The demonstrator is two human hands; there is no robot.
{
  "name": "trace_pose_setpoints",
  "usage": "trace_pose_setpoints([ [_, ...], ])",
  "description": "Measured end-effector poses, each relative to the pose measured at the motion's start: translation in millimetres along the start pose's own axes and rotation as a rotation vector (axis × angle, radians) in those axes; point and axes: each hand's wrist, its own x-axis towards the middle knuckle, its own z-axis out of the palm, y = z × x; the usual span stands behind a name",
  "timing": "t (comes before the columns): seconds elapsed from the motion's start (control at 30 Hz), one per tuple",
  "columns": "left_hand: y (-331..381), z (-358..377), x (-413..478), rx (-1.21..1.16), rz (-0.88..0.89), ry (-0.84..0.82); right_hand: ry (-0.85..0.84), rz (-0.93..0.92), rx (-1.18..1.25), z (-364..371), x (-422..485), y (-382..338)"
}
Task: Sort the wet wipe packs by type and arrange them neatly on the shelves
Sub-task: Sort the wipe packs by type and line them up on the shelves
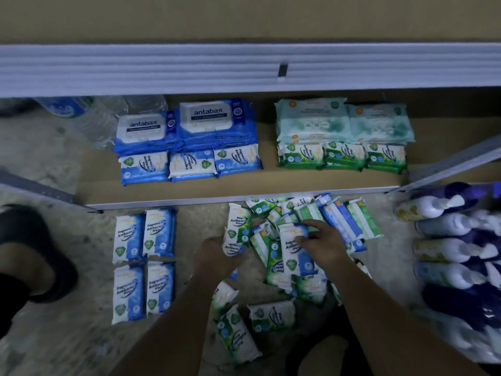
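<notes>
A mixed pile of green and blue wipe packs [311,229] lies on the floor in front of the bottom shelf [244,191]. My left hand [217,253] grips a green Pine pack [238,223] together with another pack beneath it. My right hand [322,242] rests with curled fingers on a blue Fragrance Free pack [294,253] atop the pile. On the shelf stand blue antabax packs [206,120], small blue packs [189,165], pale teal packs [344,120] and small green packs [341,156]. Several blue packs [143,264] lie in a neat block on the floor at left.
Water bottles [89,115] stand on the floor left of the shelf. Spray bottles in purple wrap [455,245] lie stacked at right. A dark shoe and leg [32,253] are at far left. Loose green packs [252,324] lie near my forearms.
</notes>
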Motion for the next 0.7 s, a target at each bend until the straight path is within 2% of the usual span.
trace_pose_setpoints([
  [0.17, 5, -15, -28, -0.237, -0.234, -0.172, 0.023, 0.036, 0.060, 9, -22, -6],
  [0.27, -4, -25, -46, -0.291, -0.271, -0.208, 0.063, 0.026, 0.086, 15, -36, -11],
  [0.53, -26, -81, -105, -0.412, -0.062, -0.073, 0.057, -0.054, 0.146, 38, -89, -35],
  [0.63, -39, -104, -127, -0.350, 0.049, -0.046, -0.015, -0.061, 0.128, 57, -106, -43],
  [0.7, -51, -117, -137, -0.359, 0.044, -0.006, -0.093, -0.084, 0.080, 75, -113, -43],
])
